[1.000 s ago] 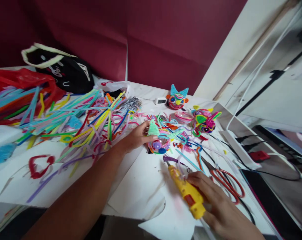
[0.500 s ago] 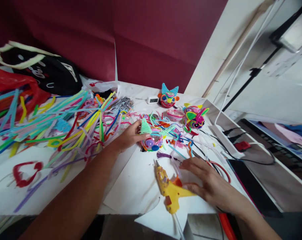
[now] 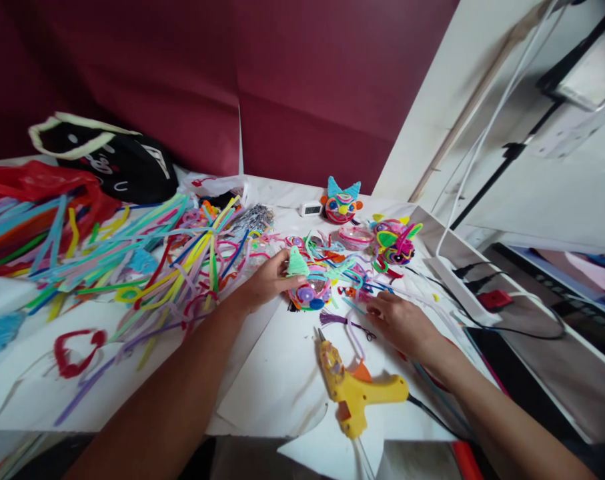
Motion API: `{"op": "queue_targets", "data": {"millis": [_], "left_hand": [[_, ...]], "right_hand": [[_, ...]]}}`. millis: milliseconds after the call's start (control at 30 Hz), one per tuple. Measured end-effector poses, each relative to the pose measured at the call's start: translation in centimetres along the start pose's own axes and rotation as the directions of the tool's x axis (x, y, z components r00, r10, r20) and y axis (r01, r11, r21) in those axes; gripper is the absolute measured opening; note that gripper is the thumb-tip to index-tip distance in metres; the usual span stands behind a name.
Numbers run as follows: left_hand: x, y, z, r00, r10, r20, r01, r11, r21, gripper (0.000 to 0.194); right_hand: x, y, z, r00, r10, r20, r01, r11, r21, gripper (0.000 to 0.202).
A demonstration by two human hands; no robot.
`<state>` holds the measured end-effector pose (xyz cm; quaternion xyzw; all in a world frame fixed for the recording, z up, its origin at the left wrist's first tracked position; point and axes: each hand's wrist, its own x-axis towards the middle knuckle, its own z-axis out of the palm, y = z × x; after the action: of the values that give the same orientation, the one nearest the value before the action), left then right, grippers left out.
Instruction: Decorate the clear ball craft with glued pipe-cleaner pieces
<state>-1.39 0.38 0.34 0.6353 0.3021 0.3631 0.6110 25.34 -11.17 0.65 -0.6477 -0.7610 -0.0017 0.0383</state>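
Note:
My left hand (image 3: 267, 285) is closed around the side of a colourful pipe-cleaner animal head (image 3: 311, 297), its thumb by the mint-green ear (image 3: 297, 263). To the right, my right hand (image 3: 405, 325) is low over small pipe-cleaner scraps (image 3: 355, 292), fingers curled together. What those fingertips hold, if anything, is hidden. A yellow glue gun (image 3: 357, 393) lies nearer me with no hand on it, a glue stick poking out of its back. Between the head and the glue gun are a purple tassel (image 3: 333, 318) and a lilac pipe cleaner (image 3: 353, 337).
Loose pipe cleaners (image 3: 182, 243) cover the left side. Two finished heads, one with blue ears (image 3: 342, 203) and one with green and pink ears (image 3: 396, 241), stand behind beside a small digital clock (image 3: 311, 209). A power strip (image 3: 465, 290) lies right; the glue gun's cord trails off right.
My right hand has left the glue gun's handle area and moved forward to the scraps, its fingers drawing together. My left hand keeps its hold on the animal head. The view has shifted slightly.

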Motion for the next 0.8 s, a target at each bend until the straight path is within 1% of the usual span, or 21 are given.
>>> {"op": "queue_targets", "data": {"millis": [67,233,333,433,533,600,667,700,733,800], "left_hand": [[0.0,0.0,0.0,1.000,-0.001,-0.002,0.001,1.000,-0.012,0.054],[0.1,-0.1,0.0,1.000,-0.010,0.005,0.010,1.000,-0.013,0.055],[0.1,-0.2,-0.1,1.000,-0.002,0.006,0.002,1.000,-0.006,0.054],[0.1,-0.2,-0.1,1.000,-0.004,0.000,0.004,1.000,-0.002,0.053],[0.1,-0.2,-0.1,1.000,0.003,-0.004,-0.003,1.000,0.002,0.053],[0.1,-0.1,-0.1,1.000,0.008,-0.004,-0.008,1.000,0.010,0.051],[0.0,-0.1,0.0,1.000,0.007,0.000,-0.007,1.000,0.015,0.049],[0.0,-0.1,0.0,1.000,0.004,0.002,-0.004,1.000,0.012,0.049],[0.0,-0.1,0.0,1.000,0.000,0.006,0.000,1.000,0.004,0.050],[0.0,-0.2,0.0,1.000,-0.009,0.007,0.010,1.000,-0.018,0.055]], "right_hand": [[0.2,0.0,0.3,1.000,0.002,0.003,-0.002,1.000,0.006,0.028],[0.1,0.4,0.9,1.000,0.008,0.019,-0.009,0.999,0.045,0.017],[0.0,0.7,1.1,1.000,0.015,0.006,-0.015,0.997,0.081,0.016],[-0.2,1.0,0.5,0.999,0.025,-0.023,-0.022,0.991,0.131,0.015],[-1.1,1.0,-1.0,0.998,0.030,-0.050,-0.019,0.981,0.193,0.013],[-1.8,0.4,-2.2,0.996,0.016,-0.092,0.012,0.956,0.293,0.012],[-2.3,-0.8,-3.3,0.981,0.009,-0.195,0.086,0.879,0.470,0.013],[-2.4,-1.5,-3.7,0.969,0.014,-0.248,0.118,0.852,0.510,0.015],[-2.4,-2.3,-4.0,0.951,0.010,-0.308,0.157,0.843,0.514,0.016],[-2.0,-3.6,-4.3,0.911,-0.044,-0.409,0.247,0.853,0.459,0.018]]}}
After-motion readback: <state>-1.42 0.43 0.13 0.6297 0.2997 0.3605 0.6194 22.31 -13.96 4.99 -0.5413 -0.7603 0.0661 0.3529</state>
